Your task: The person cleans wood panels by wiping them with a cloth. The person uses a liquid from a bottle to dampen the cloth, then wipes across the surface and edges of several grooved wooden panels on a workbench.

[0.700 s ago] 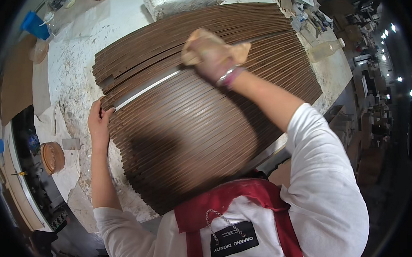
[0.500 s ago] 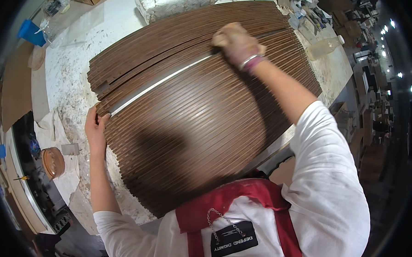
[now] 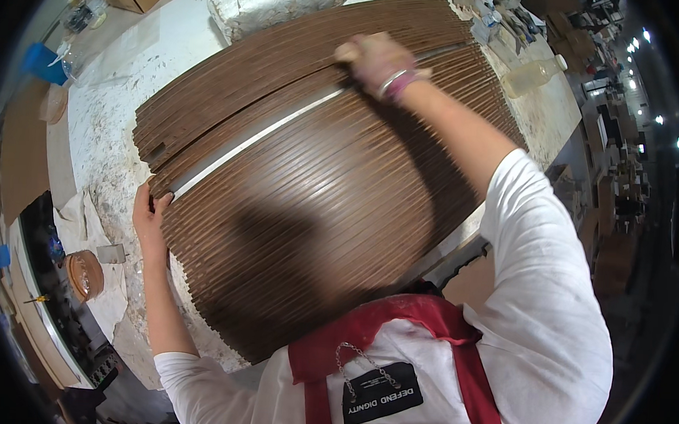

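lying diagonally on the table [image 3: 100, 133], lower left to upper right, a brown wooden slat [image 3: 244, 133] is touched at its left end by the left hand [image 3: 150, 217], grip unclear; farther up, a tan cloth [image 3: 347, 54] is clenched by the right hand [image 3: 379, 62].

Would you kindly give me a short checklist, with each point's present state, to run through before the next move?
1. Left hand at the left ends of the brown wooden slats: ok; whether it grips one, cannot tell.
2. Right hand holding the tan cloth: ok.
3. Cloth over the slats: ok, near their far side.
4. Pale strip between the hands: cannot tell whether it is a gap or a shiny surface.
5. Clear bottle away from both hands: ok, beyond the slats' right ends.
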Tool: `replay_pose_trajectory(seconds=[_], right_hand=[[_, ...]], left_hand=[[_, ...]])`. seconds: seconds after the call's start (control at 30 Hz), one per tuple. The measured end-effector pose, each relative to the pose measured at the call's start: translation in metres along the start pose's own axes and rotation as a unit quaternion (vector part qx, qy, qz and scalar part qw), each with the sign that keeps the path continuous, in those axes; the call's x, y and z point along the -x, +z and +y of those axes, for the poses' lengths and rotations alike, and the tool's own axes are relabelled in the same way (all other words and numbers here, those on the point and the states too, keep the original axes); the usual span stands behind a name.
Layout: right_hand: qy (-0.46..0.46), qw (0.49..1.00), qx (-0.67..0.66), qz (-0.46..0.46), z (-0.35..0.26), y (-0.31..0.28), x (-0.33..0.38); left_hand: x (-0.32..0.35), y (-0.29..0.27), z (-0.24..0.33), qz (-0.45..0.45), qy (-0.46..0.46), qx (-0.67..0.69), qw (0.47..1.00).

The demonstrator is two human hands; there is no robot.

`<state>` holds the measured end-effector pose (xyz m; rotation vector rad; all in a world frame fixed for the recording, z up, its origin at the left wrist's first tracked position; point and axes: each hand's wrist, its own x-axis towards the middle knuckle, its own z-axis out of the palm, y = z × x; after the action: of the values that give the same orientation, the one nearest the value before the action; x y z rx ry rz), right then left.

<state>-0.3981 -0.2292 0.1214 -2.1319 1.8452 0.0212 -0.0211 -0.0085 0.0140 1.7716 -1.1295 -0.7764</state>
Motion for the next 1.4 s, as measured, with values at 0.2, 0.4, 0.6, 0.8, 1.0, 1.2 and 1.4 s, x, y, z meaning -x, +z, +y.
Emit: replay_pose_trajectory(seconds=[0.2,0.4,0.6,0.8,1.0,1.2,1.4], right_hand=[[-0.126,0.987,0.039,0.087,-0.015,0.029,0.001],[-0.141,0.985,0.088,0.05,-0.023,0.013,0.012],[-0.051,0.992,0.096,0.065,0.021,0.001,-0.009],[-0.002,0.997,0.012,0.082,0.073,-0.035,-0.028],[-0.117,0.989,0.052,0.075,0.04,0.017,-0.025],[-0.192,0.974,0.078,0.091,0.05,0.028,-0.03],[-0.354,0.921,0.108,0.116,0.054,0.027,-0.022]], left_hand=[[0.001,-0.009,-0.011,0.012,0.009,-0.037,0.999],[-0.004,0.002,-0.005,0.016,0.043,-0.058,0.997],[0.0,-0.005,-0.019,0.027,0.005,-0.038,0.999],[0.0,-0.012,-0.004,0.003,0.049,-0.093,0.994],[-0.006,-0.055,0.01,-0.193,-0.15,0.05,0.968],[-0.022,-0.054,0.019,-0.183,-0.138,0.027,0.973],[-0.022,-0.04,0.009,-0.155,-0.116,0.051,0.98]])
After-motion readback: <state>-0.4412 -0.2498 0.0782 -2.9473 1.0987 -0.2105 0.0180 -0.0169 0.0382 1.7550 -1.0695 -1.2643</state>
